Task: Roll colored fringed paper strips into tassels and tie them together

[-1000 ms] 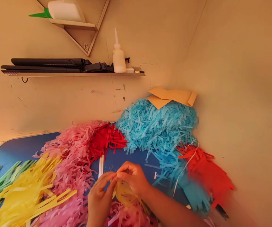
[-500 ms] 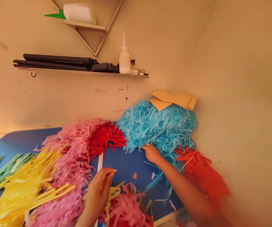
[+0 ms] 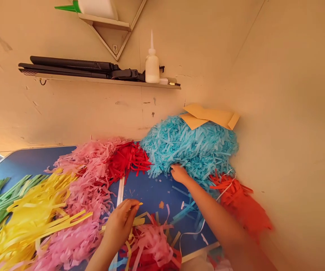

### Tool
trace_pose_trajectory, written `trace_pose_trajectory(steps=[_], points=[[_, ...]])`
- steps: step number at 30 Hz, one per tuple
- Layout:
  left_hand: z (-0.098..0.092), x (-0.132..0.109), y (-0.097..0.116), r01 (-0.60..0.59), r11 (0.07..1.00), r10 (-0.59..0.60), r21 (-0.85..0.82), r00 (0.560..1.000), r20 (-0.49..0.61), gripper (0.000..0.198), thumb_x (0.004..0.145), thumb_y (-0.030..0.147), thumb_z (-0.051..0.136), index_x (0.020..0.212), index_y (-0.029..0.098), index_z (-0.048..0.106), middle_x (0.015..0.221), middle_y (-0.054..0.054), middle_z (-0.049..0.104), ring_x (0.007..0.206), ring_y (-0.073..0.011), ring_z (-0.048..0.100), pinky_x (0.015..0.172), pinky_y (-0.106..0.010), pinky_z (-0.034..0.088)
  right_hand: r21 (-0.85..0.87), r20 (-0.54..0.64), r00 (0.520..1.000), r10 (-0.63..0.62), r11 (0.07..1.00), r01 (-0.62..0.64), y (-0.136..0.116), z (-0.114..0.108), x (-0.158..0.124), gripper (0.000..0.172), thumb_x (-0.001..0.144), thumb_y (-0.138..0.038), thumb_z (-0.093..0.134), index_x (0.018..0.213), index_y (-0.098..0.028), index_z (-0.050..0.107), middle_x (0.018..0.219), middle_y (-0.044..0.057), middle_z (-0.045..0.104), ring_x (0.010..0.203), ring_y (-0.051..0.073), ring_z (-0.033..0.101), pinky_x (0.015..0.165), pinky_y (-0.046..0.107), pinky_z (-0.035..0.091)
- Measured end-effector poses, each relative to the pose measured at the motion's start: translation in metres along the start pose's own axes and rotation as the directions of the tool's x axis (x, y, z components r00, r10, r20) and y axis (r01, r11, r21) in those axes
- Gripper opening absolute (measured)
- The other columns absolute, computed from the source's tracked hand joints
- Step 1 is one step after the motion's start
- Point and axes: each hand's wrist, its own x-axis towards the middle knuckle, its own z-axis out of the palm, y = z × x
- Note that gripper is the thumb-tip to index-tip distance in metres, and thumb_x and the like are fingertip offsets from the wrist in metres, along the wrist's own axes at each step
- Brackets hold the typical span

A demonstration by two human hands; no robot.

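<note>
My left hand (image 3: 120,223), low in the middle, pinches the end of a thin yellow paper strip (image 3: 140,204) between thumb and fingers. Beneath it lies a mixed bundle of pink and red paper fringe (image 3: 153,244) with yellow strips. Farther up and to the right, my right hand (image 3: 180,174) has its fingers curled against the lower edge of a big heap of light blue paper fringe (image 3: 193,146). Its fingertips are partly hidden there, so what they grip does not show. A white string (image 3: 192,233) curves over the table beside the right forearm.
Pink (image 3: 91,177), dark red (image 3: 128,160), yellow (image 3: 43,203) and green fringe (image 3: 15,207) cover the left of the blue table (image 3: 148,192). Orange-red fringe (image 3: 244,207) lies right. Folded tan paper (image 3: 210,116) tops the blue heap. A wall shelf (image 3: 108,80) holds a bottle (image 3: 152,67) and flat iron (image 3: 74,67).
The view has shifted slightly. My right hand's fingers have curled in more at the edge of the blue fringe. My left hand keeps its pinch on the yellow strip.
</note>
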Motion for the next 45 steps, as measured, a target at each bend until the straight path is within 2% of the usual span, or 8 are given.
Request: trace_pose_trajectory(steps=[6,13,18,24,27,32,37,45], points=[[0.000,0.001,-0.006,0.019,1.000,-0.019,0.014,1.000,-0.019,0.027,0.095,0.042,0.046,0.089,0.024,0.065,0.086,-0.002,0.073,0.079,-0.0171,0.070,0.069,-0.025,0.054,0.021,-0.003,0.998,0.070,0.997,-0.070,0.010,-0.008,0.000,0.027,0.098,-0.033,0.057,0.121,-0.018,0.059,0.125,0.009,0.059,0.105,0.022,0.061,0.090,0.043,0.054],[0.003,-0.002,-0.005,0.025,0.999,-0.025,0.023,0.999,0.029,0.028,0.096,0.042,0.044,0.089,0.025,0.065,0.084,-0.001,0.073,0.076,-0.0171,0.070,0.067,-0.026,0.054,0.083,0.125,0.992,0.006,0.996,-0.017,0.014,-0.013,-0.006,0.027,0.098,-0.038,0.056,0.112,-0.016,0.062,0.107,0.006,0.066,0.088,0.018,0.065,0.078,0.036,0.057],[0.004,-0.002,-0.009,0.047,0.999,-0.048,0.026,0.997,0.053,0.028,0.096,0.041,0.044,0.089,0.025,0.065,0.085,-0.001,0.073,0.078,-0.0180,0.070,0.068,-0.027,0.053,0.120,0.096,0.993,-0.063,0.991,0.051,0.014,-0.019,-0.016,0.026,0.099,-0.027,0.050,0.118,-0.020,0.066,0.117,0.009,0.067,0.100,0.021,0.064,0.086,0.034,0.051],[-0.019,0.004,-0.015,0.211,0.973,-0.220,-0.093,0.970,-0.100,0.028,0.089,0.047,0.048,0.086,0.023,0.062,0.079,-0.002,0.072,0.071,-0.0191,0.069,0.065,-0.028,0.054,0.153,0.019,0.993,-0.118,0.982,0.114,0.013,-0.031,-0.062,0.040,0.100,-0.029,0.037,0.132,-0.025,0.061,0.134,0.008,0.059,0.107,0.022,0.063,0.082,0.030,0.050],[-0.032,0.010,-0.014,0.320,0.932,-0.345,-0.169,0.927,-0.150,0.027,0.086,0.047,0.049,0.086,0.022,0.059,0.068,0.000,0.067,0.057,-0.0164,0.062,0.053,-0.025,0.050,0.141,0.034,0.985,-0.169,0.977,0.162,0.002,-0.019,-0.098,0.032,0.096,-0.029,0.048,0.119,-0.025,0.069,0.120,0.007,0.066,0.097,0.022,0.065,0.080,0.030,0.048],[-0.012,0.015,0.006,0.301,0.938,-0.293,-0.174,0.954,0.072,0.028,0.084,0.046,0.051,0.081,0.022,0.065,0.067,0.000,0.068,0.056,-0.0158,0.061,0.055,-0.025,0.048,0.167,0.099,0.957,-0.273,0.952,0.255,-0.025,0.019,-0.129,0.024,0.084,-0.014,0.063,0.104,-0.023,0.074,0.106,0.005,0.069,0.089,0.019,0.066,0.077,0.025,0.046],[0.013,0.008,0.026,0.342,0.909,-0.305,-0.240,0.936,0.177,0.027,0.084,0.045,0.054,0.081,0.022,0.069,0.074,-0.001,0.073,0.063,-0.0174,0.066,0.057,-0.025,0.050,0.230,0.010,0.963,-0.268,0.938,0.258,-0.040,0.016,-0.136,0.017,0.087,-0.009,0.058,0.089,-0.020,0.071,0.100,0.005,0.067,0.090,0.018,0.064,0.079,0.026,0.046],[0.006,0.004,0.048,0.267,0.918,-0.211,-0.293,0.955,0.210,0.025,0.086,0.039,0.056,0.079,0.021,0.072,0.071,-0.002,0.071,0.064,-0.0158,0.064,0.058,-0.024,0.048,0.840,-0.255,0.950,-0.179,0.446,0.309,-0.079,0.018,-0.168,0.012,0.081,-0.017,0.063,0.086,-0.023,0.072,0.090,0.003,0.069,0.084,0.018,0.065,0.075,0.027,0.051]])
